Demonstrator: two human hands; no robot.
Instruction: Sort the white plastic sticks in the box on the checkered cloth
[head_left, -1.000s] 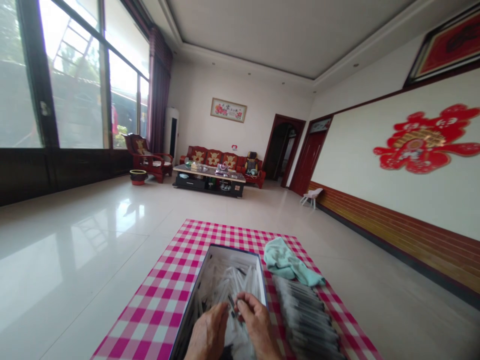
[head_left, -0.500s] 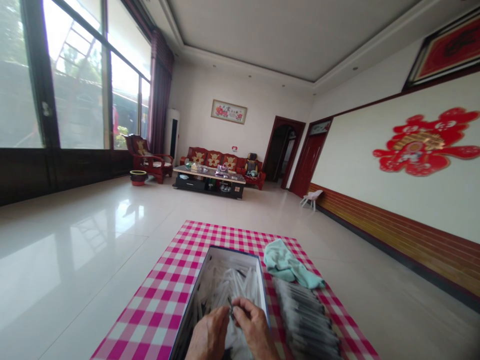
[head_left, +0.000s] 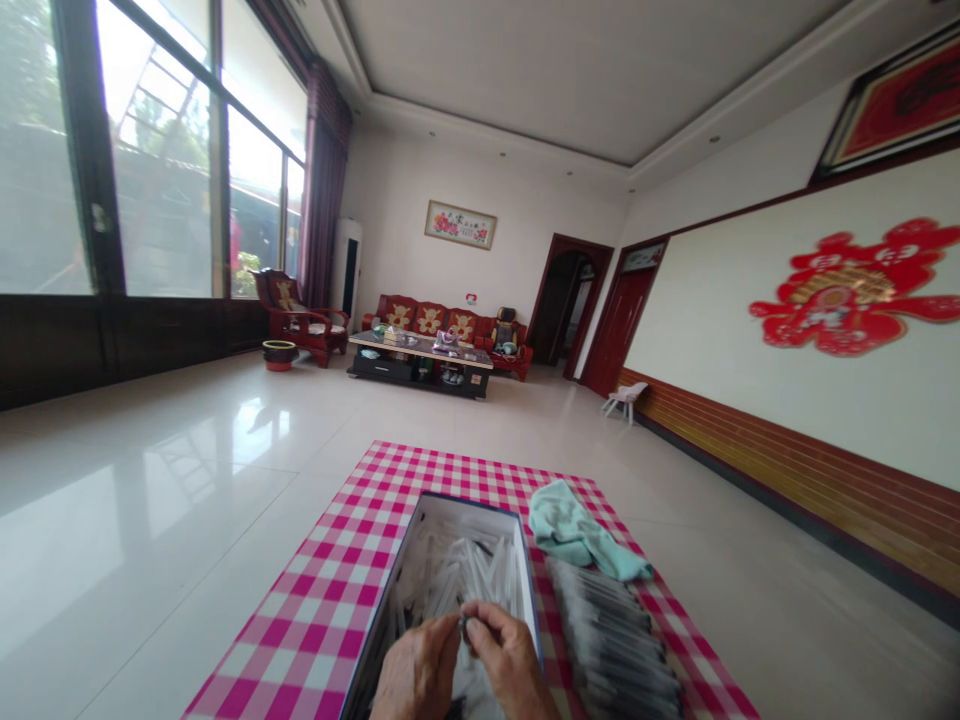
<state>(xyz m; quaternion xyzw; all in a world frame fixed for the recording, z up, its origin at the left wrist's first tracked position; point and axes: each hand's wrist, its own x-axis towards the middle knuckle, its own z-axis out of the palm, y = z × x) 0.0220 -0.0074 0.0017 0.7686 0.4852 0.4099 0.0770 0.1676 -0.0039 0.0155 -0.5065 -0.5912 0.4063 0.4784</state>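
Over an open box (head_left: 531, 590) with a dark blue rim, my left hand (head_left: 420, 665) and my right hand (head_left: 504, 655) meet fingertip to fingertip. Both pinch a small dark piece (head_left: 463, 626), too small to name. Clear, thin plastic pieces (head_left: 480, 570) with some dark parts lie loose in the box. Right of the box, a stack of clear and dark slender pieces (head_left: 611, 640) lies side by side. A crumpled mint-green cloth (head_left: 574, 530) rests just beyond that stack.
A pink-and-white checked cloth (head_left: 300, 620) covers the table under the box. Farther off stand a low coffee table (head_left: 420, 365), a red sofa (head_left: 431, 315), a wooden armchair (head_left: 300, 325), a red pot (head_left: 279, 357) and a small stool (head_left: 624, 402).
The view has shifted slightly. My hands stay together over the box, and the dark piece between their fingertips looks turned, with less of it sticking up.
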